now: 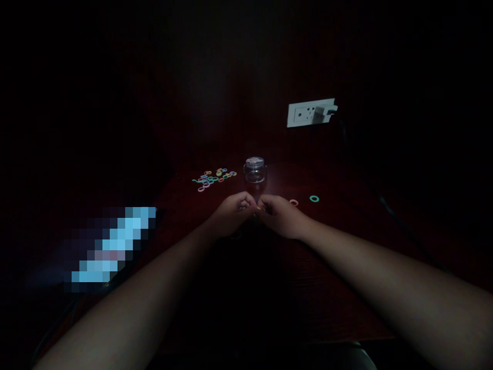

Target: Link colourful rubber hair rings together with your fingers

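1. Fingers (245, 196) of L hand (231, 213) and R hand (284, 217): curled in, thumbs nearly meeting, both sets apparently pinched tight on a small yellow piece (258, 208); most of it's hidden, so can't tell its full shape.
2. Yellow piece sits btwn the two hands' fingertips, nearer the wearer than the clear jar (254, 174) w/ its lid (254, 161) on, which stands on the dark counter (339, 210).
3. Handling, prob.: v. light, soft & bendy; stretch can't be confirmed. Doesn't look fragile, but a hard pull might snap or flick it.
4. Grip: opp. edges, thumb pad vs. side of index, one edge per hand; light pressure should do. If smooth, it could slip.
5. Loose coloured rings (213, 179) lie L of jar, some overlapping; pink ring (295, 201) just beside R hand, green ring (310, 198) farther R. All v. light, prob.; best taken by the rim.
6. Jar looks rigid, poss. slippery; hold round the body. Glass or plastic: can't tell.
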Tool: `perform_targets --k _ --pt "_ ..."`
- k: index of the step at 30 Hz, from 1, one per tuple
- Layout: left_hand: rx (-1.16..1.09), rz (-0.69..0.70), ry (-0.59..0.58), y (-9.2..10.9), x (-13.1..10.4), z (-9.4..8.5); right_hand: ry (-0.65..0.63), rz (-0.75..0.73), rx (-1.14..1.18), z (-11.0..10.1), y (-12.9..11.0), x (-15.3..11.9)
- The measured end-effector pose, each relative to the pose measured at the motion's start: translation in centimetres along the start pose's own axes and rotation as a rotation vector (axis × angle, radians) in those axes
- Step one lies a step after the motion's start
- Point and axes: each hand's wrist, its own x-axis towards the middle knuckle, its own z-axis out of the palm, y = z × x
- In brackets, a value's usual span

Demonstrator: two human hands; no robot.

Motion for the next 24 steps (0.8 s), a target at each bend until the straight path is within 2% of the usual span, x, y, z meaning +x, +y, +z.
perform_targets --k 24 --pt "0.039 0.005 -0.002 -0.09 -0.09 -0.12 -0.016 0.005 -0.014 0.1 -0.14 -0.11"
